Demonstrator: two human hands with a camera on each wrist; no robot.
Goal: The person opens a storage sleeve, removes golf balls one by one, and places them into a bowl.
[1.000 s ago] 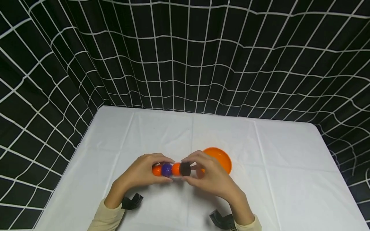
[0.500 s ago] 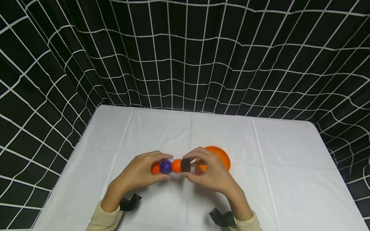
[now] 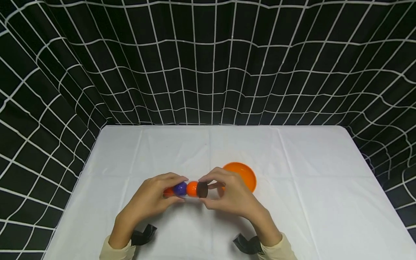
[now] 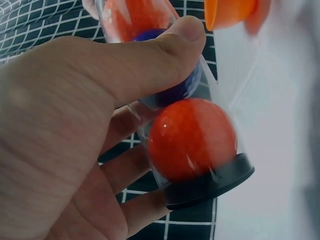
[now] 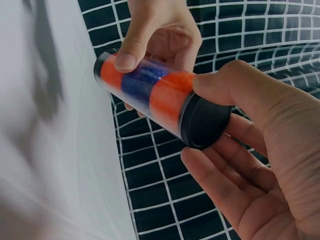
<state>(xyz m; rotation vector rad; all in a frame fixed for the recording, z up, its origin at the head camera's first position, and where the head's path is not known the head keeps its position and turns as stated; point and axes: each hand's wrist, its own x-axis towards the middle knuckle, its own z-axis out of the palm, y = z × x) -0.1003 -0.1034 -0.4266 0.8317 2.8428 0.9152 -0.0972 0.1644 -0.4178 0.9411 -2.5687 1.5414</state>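
A clear tube holds an orange ball [image 3: 192, 189], a purple ball [image 3: 180, 189] and another orange ball [image 4: 192, 140] in a row. My left hand [image 3: 154, 195] grips the tube's left part, thumb over the purple ball in the left wrist view. That end carries a black cap [image 4: 212, 185]. On the right end is a second black cap [image 5: 206, 122], pinched at its edge between the thumb and fingers of my right hand [image 3: 232, 191]. The tube lies sideways between both hands, above the table. In the head view my left fingers partly hide the left ball.
An orange dish [image 3: 248, 177] stands on the white-covered table [image 3: 318, 202], just behind my right hand and partly covered by it. Black curtains with a white grid [image 3: 214, 65] rise behind the table and along its sides. Dark curved wrist mounts [image 3: 144, 235] hang by both sleeves.
The head view has shifted and levelled, so hands, tube and dish appear slightly further left. My left fingers cover more of the left orange ball. Both hands keep their hold.
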